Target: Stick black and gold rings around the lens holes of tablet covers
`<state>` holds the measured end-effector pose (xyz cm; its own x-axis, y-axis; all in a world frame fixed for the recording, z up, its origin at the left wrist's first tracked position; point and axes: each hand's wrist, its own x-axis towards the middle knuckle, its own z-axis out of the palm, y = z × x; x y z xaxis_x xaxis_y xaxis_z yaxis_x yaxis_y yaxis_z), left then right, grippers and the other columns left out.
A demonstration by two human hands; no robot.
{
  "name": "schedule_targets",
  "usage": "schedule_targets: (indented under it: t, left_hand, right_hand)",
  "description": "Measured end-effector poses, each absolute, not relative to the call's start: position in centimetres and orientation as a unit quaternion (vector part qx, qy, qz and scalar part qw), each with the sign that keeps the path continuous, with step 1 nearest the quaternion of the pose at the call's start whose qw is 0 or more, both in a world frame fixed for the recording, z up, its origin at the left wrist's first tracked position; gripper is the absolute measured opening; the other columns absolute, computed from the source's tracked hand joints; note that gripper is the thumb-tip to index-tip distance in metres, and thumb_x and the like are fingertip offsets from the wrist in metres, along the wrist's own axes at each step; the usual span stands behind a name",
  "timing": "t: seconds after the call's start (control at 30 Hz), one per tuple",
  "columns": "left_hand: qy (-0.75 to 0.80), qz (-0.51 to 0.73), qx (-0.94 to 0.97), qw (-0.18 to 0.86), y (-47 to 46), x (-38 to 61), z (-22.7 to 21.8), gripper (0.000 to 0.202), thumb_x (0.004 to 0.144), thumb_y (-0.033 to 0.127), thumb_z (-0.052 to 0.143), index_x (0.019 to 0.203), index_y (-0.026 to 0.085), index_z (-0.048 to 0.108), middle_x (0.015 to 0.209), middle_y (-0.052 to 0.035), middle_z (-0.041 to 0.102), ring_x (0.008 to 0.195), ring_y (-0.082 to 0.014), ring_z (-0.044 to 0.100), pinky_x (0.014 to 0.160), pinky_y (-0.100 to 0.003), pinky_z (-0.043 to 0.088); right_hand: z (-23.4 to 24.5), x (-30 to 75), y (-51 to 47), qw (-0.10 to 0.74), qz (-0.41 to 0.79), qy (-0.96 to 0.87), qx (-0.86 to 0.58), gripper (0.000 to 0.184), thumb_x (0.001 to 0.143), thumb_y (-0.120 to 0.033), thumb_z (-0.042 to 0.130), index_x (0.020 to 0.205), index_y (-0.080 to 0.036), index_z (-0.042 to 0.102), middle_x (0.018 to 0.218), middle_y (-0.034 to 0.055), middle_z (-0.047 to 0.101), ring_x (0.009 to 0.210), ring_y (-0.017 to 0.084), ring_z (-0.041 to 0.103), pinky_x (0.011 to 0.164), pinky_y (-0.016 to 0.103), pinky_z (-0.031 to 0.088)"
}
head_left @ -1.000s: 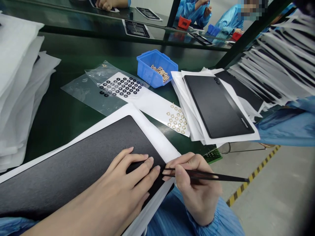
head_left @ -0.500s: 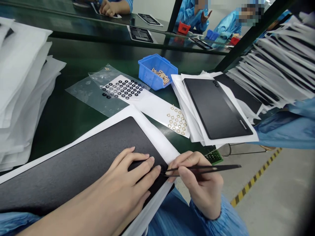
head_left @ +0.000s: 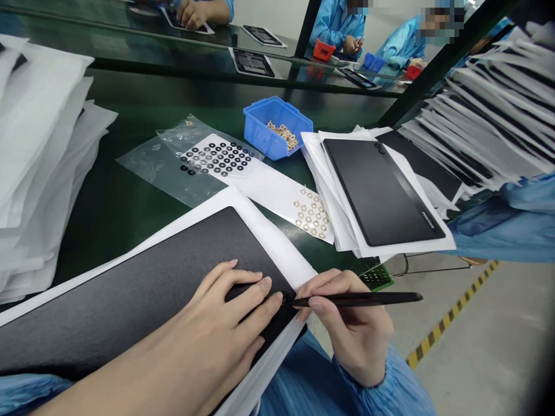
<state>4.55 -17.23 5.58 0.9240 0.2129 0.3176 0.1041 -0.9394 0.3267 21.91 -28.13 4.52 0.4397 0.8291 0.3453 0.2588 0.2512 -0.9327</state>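
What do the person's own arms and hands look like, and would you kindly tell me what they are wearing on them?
The left hand and right hand are bare, with short nails and no gloves or rings showing. The person wears a light blue, finely pleated smock. Its right sleeve gathers into a ruffled cuff at the wrist, while its left sleeve shows only along the lower edge of the view.
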Motion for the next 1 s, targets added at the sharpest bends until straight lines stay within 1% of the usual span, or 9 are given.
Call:
schedule_targets:
  t: [0.13,0.23,0.4,0.57,0.63,0.7,0.8,0.9,1.0]
  left_hand:
    - [0.059,0.18,0.972,0.138,-16.7,4.5,6.5,0.031,0.095,0.019,0.042,0.122,0.015,0.058,0.116,-0.0028,0.064,0.108,-0.0198,0.05,0.102,-0.035,0.034]
    - [0.043,0.163,0.978,0.123,-16.5,4.5,6.8,0.031,0.094,0.016,0.043,0.122,0.013,0.057,0.118,-0.0027,0.063,0.108,-0.0206,0.05,0.1,-0.036,0.034]
    - [0.043,0.137,0.979,0.143,-16.7,4.5,6.7,0.033,0.096,0.019,0.04,0.127,0.014,0.05,0.121,-0.006,0.06,0.11,-0.024,0.047,0.102,-0.042,0.03]
    - [0.043,0.105,0.976,0.186,-16.8,4.3,7.5,0.034,0.096,0.022,0.042,0.129,0.018,0.049,0.117,-0.0051,0.059,0.107,-0.0222,0.047,0.1,-0.039,0.033]
    - [0.041,0.106,0.975,0.19,-16.7,4.2,7.7,0.034,0.096,0.023,0.043,0.13,0.018,0.048,0.116,-0.0047,0.059,0.107,-0.0217,0.047,0.101,-0.038,0.032]
    - [0.042,0.109,0.975,0.188,-16.5,4.1,7.8,0.033,0.097,0.024,0.043,0.128,0.018,0.049,0.115,-0.005,0.059,0.107,-0.0217,0.048,0.101,-0.038,0.032]
    - [0.039,0.105,0.977,0.181,-16.4,3.9,7.8,0.031,0.097,0.025,0.041,0.125,0.017,0.052,0.11,-0.0059,0.059,0.105,-0.0224,0.049,0.099,-0.038,0.034]
    - [0.038,0.105,0.978,0.179,-16.4,3.9,7.9,0.031,0.097,0.025,0.041,0.125,0.016,0.051,0.109,-0.0062,0.059,0.105,-0.0227,0.049,0.1,-0.037,0.034]
    - [0.035,0.106,0.977,0.182,-16.6,3.9,8.0,0.032,0.096,0.024,0.041,0.126,0.016,0.051,0.109,-0.0061,0.059,0.105,-0.0221,0.049,0.101,-0.037,0.033]
  right_hand:
    - [3.8,22.0,-28.1,0.679,0.224,-0.419,-0.56,0.013,0.09,-0.011,0.053,0.085,-0.019,0.061,0.078,0.0021,0.061,0.059,0.014,0.066,0.047,0.027,0.058]
    - [4.8,22.9,-27.6,0.69,0.198,-0.415,-0.559,0.013,0.091,-0.015,0.054,0.081,-0.018,0.062,0.075,0.0015,0.062,0.057,0.013,0.066,0.048,0.026,0.058]
    - [9.0,24.8,-23.0,0.62,0.156,-0.5,-0.585,0.015,0.085,-0.026,0.065,0.074,-0.018,0.061,0.069,0.0015,0.066,0.052,0.013,0.066,0.05,0.024,0.058]
    - [9.9,22.9,-13.4,0.523,0.308,-0.595,-0.527,0.028,0.077,-0.041,0.071,0.07,-0.017,0.057,0.056,-0.0004,0.065,0.05,0.018,0.069,0.049,0.026,0.058]
    - [9.1,21.3,-9.7,0.464,0.319,-0.634,-0.531,0.026,0.08,-0.037,0.068,0.068,-0.017,0.056,0.055,0.0007,0.066,0.053,0.019,0.07,0.054,0.027,0.057]
    - [8.1,20.0,-6.7,0.423,0.288,-0.664,-0.544,0.023,0.083,-0.031,0.064,0.067,-0.016,0.056,0.056,0.0015,0.067,0.054,0.018,0.07,0.058,0.026,0.057]
    - [6.4,18.8,-3.5,0.398,0.238,-0.691,-0.555,0.018,0.084,-0.025,0.062,0.07,-0.016,0.057,0.06,0.0023,0.068,0.058,0.017,0.07,0.063,0.026,0.055]
    - [5.3,18.4,-1.8,0.377,0.218,-0.712,-0.551,0.017,0.081,-0.021,0.065,0.066,-0.016,0.056,0.061,0.0021,0.067,0.062,0.018,0.07,0.066,0.027,0.054]
    - [6.0,18.6,-1.7,0.377,0.212,-0.717,-0.546,0.018,0.08,-0.024,0.066,0.066,-0.017,0.056,0.065,0.0019,0.068,0.064,0.017,0.068,0.068,0.027,0.053]
